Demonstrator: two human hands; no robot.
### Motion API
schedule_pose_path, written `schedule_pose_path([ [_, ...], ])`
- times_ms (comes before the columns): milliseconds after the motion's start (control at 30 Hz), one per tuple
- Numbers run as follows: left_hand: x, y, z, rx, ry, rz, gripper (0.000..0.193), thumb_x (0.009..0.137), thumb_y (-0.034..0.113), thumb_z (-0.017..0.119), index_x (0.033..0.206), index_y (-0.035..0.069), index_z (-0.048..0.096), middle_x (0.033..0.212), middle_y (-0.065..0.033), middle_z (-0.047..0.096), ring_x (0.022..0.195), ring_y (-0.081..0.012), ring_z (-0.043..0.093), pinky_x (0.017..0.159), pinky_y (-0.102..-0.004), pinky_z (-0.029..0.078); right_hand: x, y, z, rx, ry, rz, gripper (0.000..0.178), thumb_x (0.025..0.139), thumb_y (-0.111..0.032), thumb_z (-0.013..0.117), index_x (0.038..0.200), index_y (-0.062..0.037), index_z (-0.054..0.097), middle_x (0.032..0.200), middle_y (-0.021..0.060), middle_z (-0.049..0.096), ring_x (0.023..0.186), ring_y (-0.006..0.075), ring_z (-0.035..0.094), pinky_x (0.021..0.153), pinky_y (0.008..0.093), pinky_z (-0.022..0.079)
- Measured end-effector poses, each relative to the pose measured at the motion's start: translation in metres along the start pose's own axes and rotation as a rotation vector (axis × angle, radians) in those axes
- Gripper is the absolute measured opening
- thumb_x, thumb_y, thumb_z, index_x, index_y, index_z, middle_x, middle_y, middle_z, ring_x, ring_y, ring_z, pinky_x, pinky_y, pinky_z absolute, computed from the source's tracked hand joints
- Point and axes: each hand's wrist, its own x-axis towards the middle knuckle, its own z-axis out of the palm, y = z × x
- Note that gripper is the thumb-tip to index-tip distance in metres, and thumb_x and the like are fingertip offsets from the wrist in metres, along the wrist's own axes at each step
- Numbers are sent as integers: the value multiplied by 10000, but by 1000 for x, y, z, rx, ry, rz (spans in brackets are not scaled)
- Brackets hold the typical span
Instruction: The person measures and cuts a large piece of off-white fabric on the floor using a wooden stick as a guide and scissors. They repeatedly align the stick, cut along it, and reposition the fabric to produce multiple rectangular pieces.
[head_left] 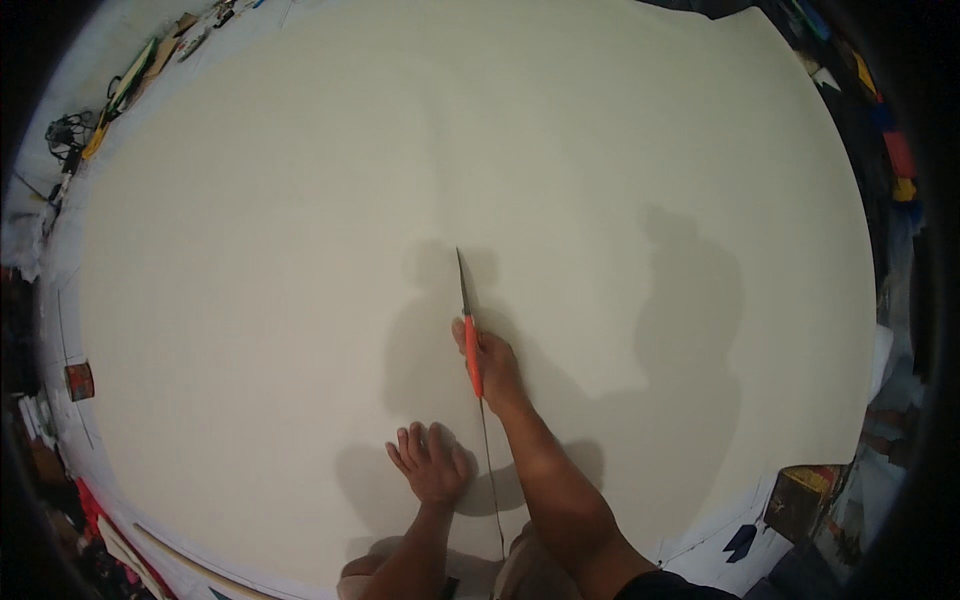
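Note:
A large cream sheet (250, 260), which looks like fabric, is spread flat and fills most of the view. My right hand (502, 372) is wrapped around the orange handles of a pair of scissors (474, 357) near the middle of the sheet. The dark blades point away from me and look nearly closed. From the handles, a thin cut line (492, 480) runs back toward my body between my arms. My left hand (434, 470) lies palm down on the sheet, left of the cut, with its fingers apart and nothing held.
A small red block-like object (79, 381) sits at the sheet's left edge, and a dark, worn box (800, 502) stands at its lower right corner. Tangled black cables (68, 135) lie at upper left. A dark blue scrap (740, 542) rests beside the box. Shadows fall across the sheet.

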Motion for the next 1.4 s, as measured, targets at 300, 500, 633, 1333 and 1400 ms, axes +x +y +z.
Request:
schedule_pose_path([
  [300, -1, -5, -1, 7, 2, -33, 476, 845, 332, 498, 1235, 59, 489, 1330, -201, 362, 1311, -413, 275, 1095, -616, 135, 56, -33, 11, 71, -3, -67, 605, 788, -683, 587, 623, -108, 496, 541, -36, 398, 472, 76, 380, 437, 260, 314],
  [500, -2, -3, 3, -1, 31, 6, 477, 824, 335, 530, 1226, 80, 494, 1319, -183, 370, 1304, -404, 281, 1088, -626, 147, 150, -91, 8, -4, 79, -20, 671, 737, -741, 584, 589, -98, 464, 525, -4, 406, 475, 132, 407, 456, 304, 343],
  [633, -3, -4, 3, 3, 19, -13, 495, 801, 346, 562, 1222, 96, 495, 1308, -177, 373, 1300, -401, 275, 1084, -629, 155, 182, -117, 10, -106, 126, -114, 696, 735, -757, 562, 569, -90, 450, 544, 28, 431, 492, 162, 428, 485, 335, 364],
  [1333, 435, 17, -12, -19, 143, 21, 619, 875, 397, 456, 1424, 133, 349, 1492, -210, 231, 1398, -389, 173, 1137, -531, 87, 176, -127, 8, -80, 61, 4, 702, 846, -660, 486, 764, 22, 628, 647, 134, 576, 658, 281, 574, 673, 388, 441],
  [1400, 434, 15, -14, 2, 110, -21, 635, 868, 408, 453, 1431, 139, 336, 1494, -209, 224, 1403, -379, 164, 1139, -528, 78, 181, -137, 11, -52, 41, -19, 714, 844, -666, 486, 756, 30, 624, 635, 126, 568, 647, 274, 566, 656, 385, 435],
])
